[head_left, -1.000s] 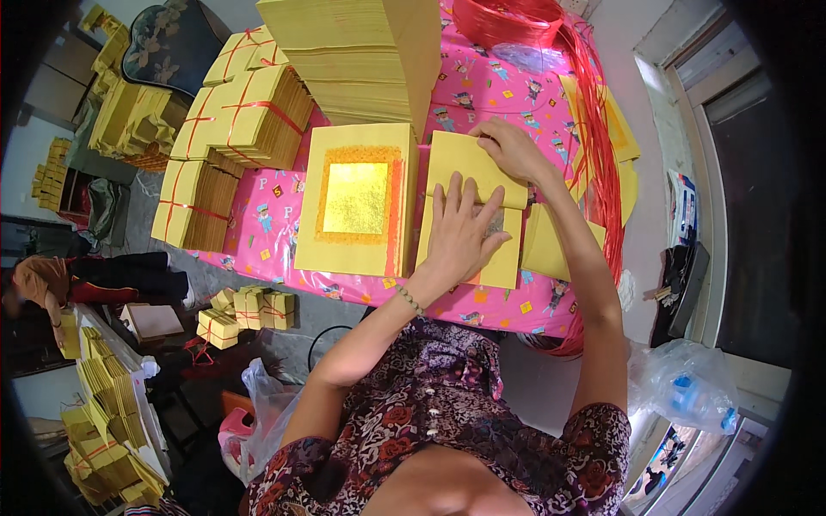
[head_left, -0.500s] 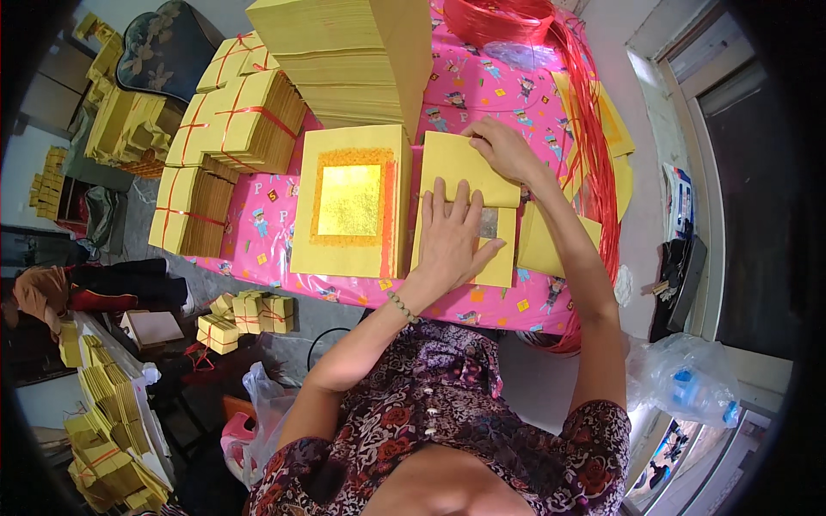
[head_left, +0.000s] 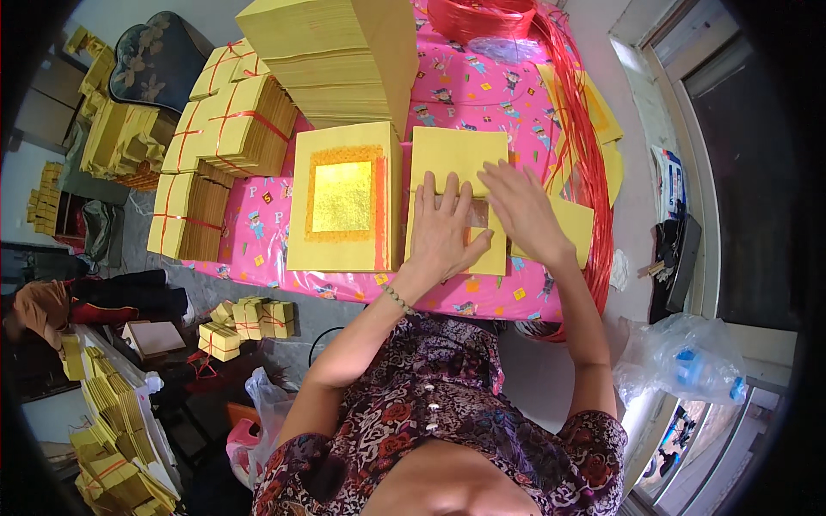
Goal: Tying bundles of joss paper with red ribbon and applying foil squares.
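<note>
A yellow paper sheet [head_left: 454,156] lies on the pink patterned tablecloth [head_left: 482,95] in front of me. My left hand [head_left: 444,230] rests flat on its lower part, fingers spread. My right hand [head_left: 521,211] presses flat on the same sheet's right side, next to a small brownish patch between the hands. Left of it lies a stack of yellow sheets topped by a gold foil square [head_left: 342,196] with an orange border. Neither hand grips anything.
A tall pile of yellow paper [head_left: 331,52] stands at the table's far side. Bundles tied with red string [head_left: 231,120] sit at the left. Red string [head_left: 585,163] and loose yellow sheets [head_left: 575,225] lie at the right. Small bundles [head_left: 249,318] are on the floor.
My right hand has slid down from the sheet's top edge to lie beside my left hand. The left hand stays flat on the sheet.
</note>
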